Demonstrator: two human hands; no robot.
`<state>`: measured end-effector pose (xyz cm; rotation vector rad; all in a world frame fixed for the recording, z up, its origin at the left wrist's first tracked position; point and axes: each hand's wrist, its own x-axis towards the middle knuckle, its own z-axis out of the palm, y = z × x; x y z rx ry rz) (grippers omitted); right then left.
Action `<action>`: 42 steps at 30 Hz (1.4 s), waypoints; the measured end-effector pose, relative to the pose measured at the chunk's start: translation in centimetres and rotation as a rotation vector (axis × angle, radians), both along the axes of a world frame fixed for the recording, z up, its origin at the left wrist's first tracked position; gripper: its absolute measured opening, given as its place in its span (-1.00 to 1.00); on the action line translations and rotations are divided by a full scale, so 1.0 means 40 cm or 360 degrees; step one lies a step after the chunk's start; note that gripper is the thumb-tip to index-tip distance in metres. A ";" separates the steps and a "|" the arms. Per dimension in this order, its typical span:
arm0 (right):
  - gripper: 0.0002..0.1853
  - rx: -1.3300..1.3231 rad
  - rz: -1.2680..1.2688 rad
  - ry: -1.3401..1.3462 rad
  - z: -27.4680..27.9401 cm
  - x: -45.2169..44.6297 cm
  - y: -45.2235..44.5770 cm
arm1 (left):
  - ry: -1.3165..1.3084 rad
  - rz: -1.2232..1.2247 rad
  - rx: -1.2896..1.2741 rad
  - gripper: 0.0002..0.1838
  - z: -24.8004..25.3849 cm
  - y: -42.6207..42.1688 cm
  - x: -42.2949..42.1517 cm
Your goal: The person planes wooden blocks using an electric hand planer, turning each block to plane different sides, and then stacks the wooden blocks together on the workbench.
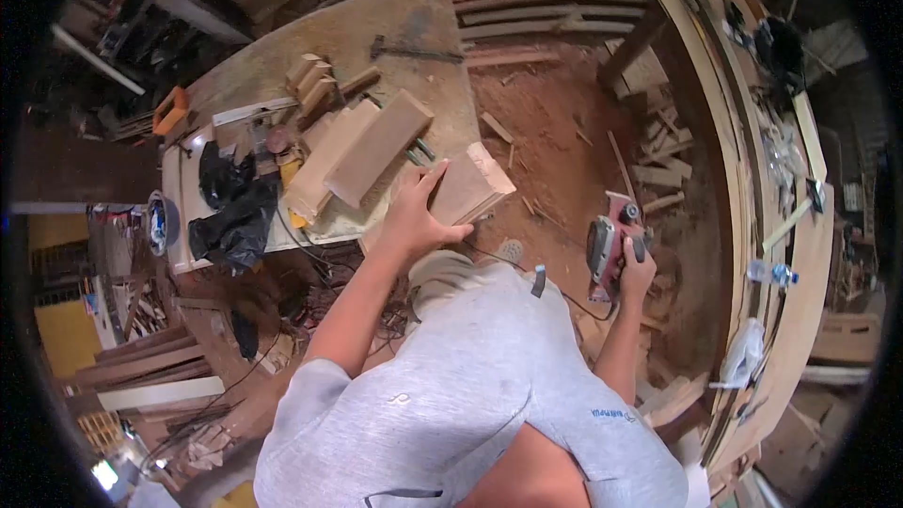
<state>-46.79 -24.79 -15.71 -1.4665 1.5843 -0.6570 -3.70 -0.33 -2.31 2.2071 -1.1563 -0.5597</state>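
My left hand (420,216) is closed around a thick wooden block (470,190) at the near edge of the worktable, thumb on the near side and fingers over the top. Off to the right, my right hand (637,268) grips the handle of a red electric planer (613,245), held in the air apart from the block. A dark cord trails from the planer towards my waist. Beyond my left hand, more planed wooden blocks (381,146) lie side by side on the worktable (428,23).
Black plastic bags (235,226) rest on the table's left part, near an orange frame-like object (170,111). Wood offcuts (663,165) litter the reddish floor (536,122). Long boards (800,348) line the right side, with a plastic bottle (773,273) on them.
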 end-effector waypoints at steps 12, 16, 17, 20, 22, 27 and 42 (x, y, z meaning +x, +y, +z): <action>-0.61 0.0927 0.0356 -0.0486 0.029 0.144 0.065 | -0.0420 -0.0509 0.0066 0.35 -0.497 -0.137 0.025; -0.62 0.1122 0.0485 -0.0600 -0.017 0.209 0.073 | -0.0465 -0.0537 -0.0024 0.35 -0.503 -0.132 0.032; -0.62 0.1157 0.0517 -0.0619 -0.026 0.219 0.072 | -0.0463 -0.0544 -0.0012 0.34 -0.503 -0.133 0.034; -0.64 0.1261 0.0527 -0.0678 -0.041 0.243 0.046 | -0.0477 -0.0556 0.0012 0.35 -0.495 -0.137 0.037; -0.65 0.1235 0.0592 -0.0697 -0.047 0.266 0.026 | -0.0483 -0.0563 0.0030 0.35 -0.497 -0.134 0.037; -0.64 0.1218 0.0623 -0.0670 -0.053 0.333 -0.021 | -0.0462 -0.0582 0.0099 0.34 -0.500 -0.141 0.042; -0.62 0.1101 0.0598 -0.0688 -0.067 0.487 -0.104 | -0.0444 -0.0612 0.0027 0.30 -0.503 -0.142 0.052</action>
